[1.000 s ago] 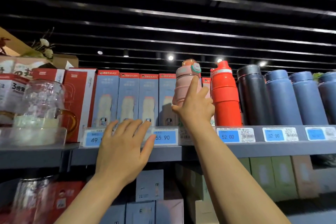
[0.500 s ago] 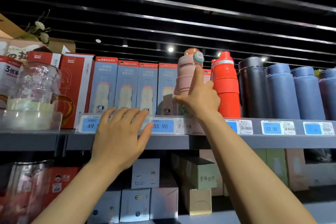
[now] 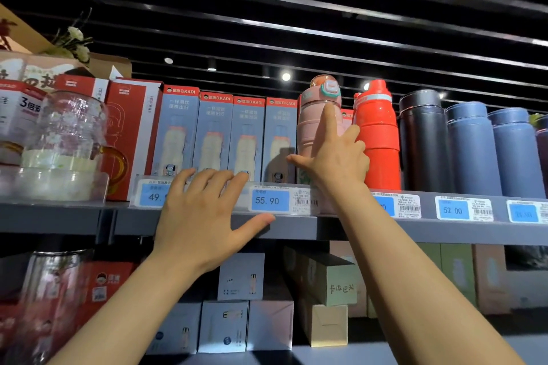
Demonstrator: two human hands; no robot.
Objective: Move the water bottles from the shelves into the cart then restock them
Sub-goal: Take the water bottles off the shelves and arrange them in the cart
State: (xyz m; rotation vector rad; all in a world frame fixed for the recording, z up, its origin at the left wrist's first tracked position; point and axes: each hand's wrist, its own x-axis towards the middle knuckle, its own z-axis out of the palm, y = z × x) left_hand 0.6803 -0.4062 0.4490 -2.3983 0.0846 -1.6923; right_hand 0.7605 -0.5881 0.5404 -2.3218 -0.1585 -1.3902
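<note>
A pink water bottle with a teal-edged lid stands upright on the upper shelf. My right hand holds it low down, with the index finger straight up its front, the thumb at its left side and the other fingers curled round its right side. Right beside it stands a red bottle, then a black flask and blue flasks. My left hand lies flat against the shelf's front edge, fingers spread over the price tags.
Boxed bottles in blue and red cartons fill the shelf left of the pink bottle. A glass pitcher stands at the far left. Cardboard boxes crowd the lower shelf. No cart is in view.
My view has dropped a little, so the shelf sits higher in frame. Both hands stay where they were, the right on the pink bottle and the left on the shelf edge.
</note>
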